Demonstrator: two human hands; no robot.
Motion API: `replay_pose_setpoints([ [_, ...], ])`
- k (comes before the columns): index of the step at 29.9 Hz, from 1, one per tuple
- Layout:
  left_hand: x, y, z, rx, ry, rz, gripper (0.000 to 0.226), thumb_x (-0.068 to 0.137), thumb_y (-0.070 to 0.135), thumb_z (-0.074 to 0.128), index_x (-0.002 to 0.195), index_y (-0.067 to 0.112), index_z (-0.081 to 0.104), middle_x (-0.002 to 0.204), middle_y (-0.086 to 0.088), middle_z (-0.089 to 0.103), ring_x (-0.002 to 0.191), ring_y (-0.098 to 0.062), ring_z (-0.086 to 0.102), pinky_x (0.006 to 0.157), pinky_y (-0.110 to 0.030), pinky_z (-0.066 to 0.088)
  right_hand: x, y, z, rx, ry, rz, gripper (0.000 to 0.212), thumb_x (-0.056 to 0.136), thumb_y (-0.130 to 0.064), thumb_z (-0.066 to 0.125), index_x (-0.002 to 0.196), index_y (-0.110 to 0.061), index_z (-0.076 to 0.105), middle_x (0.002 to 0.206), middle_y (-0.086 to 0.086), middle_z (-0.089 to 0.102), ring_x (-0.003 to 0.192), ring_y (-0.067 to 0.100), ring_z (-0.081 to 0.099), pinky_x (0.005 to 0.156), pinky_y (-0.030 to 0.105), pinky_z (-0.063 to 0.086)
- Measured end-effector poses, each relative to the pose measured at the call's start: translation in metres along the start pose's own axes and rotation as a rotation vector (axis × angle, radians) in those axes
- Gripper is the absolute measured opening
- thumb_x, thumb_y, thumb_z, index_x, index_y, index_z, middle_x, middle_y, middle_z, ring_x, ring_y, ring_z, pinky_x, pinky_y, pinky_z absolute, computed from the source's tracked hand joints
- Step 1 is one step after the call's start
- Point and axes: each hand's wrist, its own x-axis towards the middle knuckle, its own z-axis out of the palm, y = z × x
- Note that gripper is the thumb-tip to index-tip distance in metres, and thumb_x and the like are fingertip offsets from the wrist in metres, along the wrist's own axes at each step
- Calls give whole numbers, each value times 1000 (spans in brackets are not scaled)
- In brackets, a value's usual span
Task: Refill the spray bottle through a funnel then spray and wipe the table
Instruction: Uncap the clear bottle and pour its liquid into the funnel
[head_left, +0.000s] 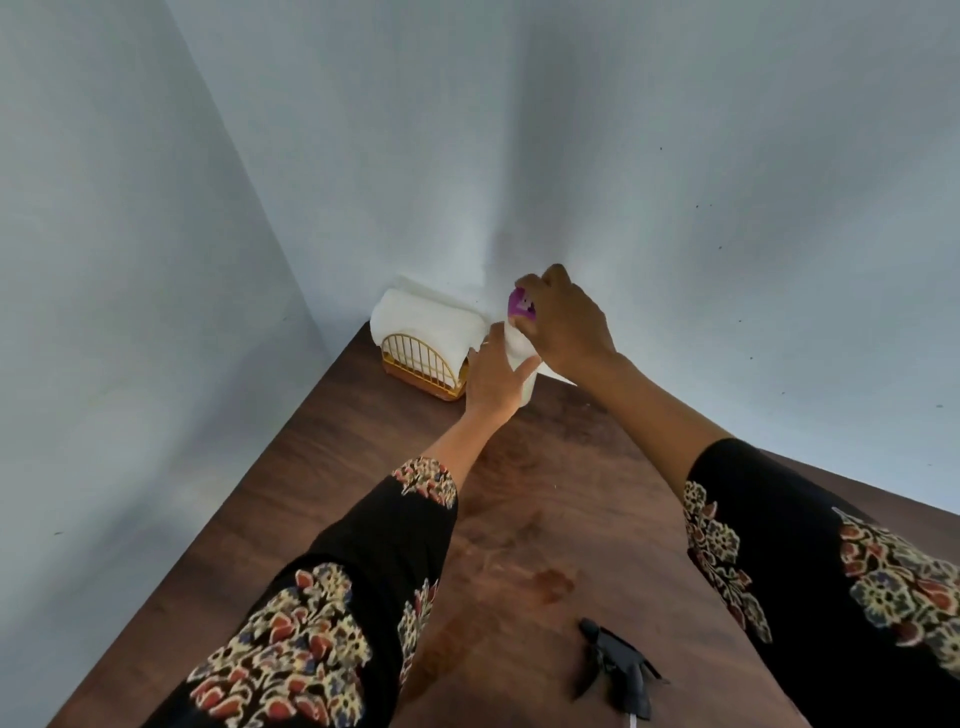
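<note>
A white bottle (523, 358) stands at the far corner of the brown wooden table (545, 493). My left hand (493, 382) wraps its side from the left. My right hand (569, 325) comes over the top, fingers closed on a small purple plastic piece (521, 304) sitting at the bottle's mouth. Most of that piece is hidden, so I cannot tell whether it is a funnel or a cap. A black trigger spray head (621, 670) lies loose on the table near me, at the lower right.
A gold wire holder (423, 366) with folded white napkins (426, 317) stands in the corner, just left of the bottle. Pale walls close the table on the left and at the back. A darker stain (556, 582) marks the wood.
</note>
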Motion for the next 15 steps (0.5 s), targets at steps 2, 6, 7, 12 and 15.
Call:
replay_pose_setpoints([
  [2, -17, -2, -7, 4, 4, 10, 60, 81, 48, 63, 126, 12, 44, 117, -11, 61, 111, -32, 55, 90, -49, 50, -12, -2, -10, 26, -13, -31, 42, 92, -30, 57, 129, -11, 48, 123, 12, 47, 105, 28, 57, 84, 35, 48],
  [6, -64, 7, -34, 15, 9, 78, 56, 71, 54, 64, 113, 19, 54, 104, -2, 66, 98, -20, 60, 77, -37, 53, -52, -12, -40, 109, -54, -69, 45, 90, -37, 58, 127, -14, 51, 119, 8, 48, 101, 26, 55, 78, 30, 43],
  [7, -78, 10, -42, 22, 12, 97, 56, 69, 55, 65, 112, 20, 56, 103, 0, 67, 96, -17, 61, 76, -34, 54, -63, -15, -47, 116, -62, -73, 46, 89, -39, 59, 127, -15, 51, 118, 7, 48, 99, 25, 55, 77, 28, 42],
  [12, -150, 28, -85, -17, 22, 161, 61, 64, 63, 65, 113, 27, 59, 102, 9, 70, 89, -6, 64, 75, -26, 57, -119, -44, -91, 144, -101, -83, 52, 83, -53, 59, 125, -22, 52, 111, -1, 53, 95, 16, 55, 79, 27, 48],
  [15, -191, 37, -107, -48, 27, 142, 64, 61, 68, 60, 112, 28, 59, 104, 10, 70, 89, -8, 65, 77, -28, 58, -148, -66, -111, 108, -148, -97, 60, 80, -61, 57, 126, -24, 50, 115, -3, 56, 93, 9, 50, 78, 22, 46],
])
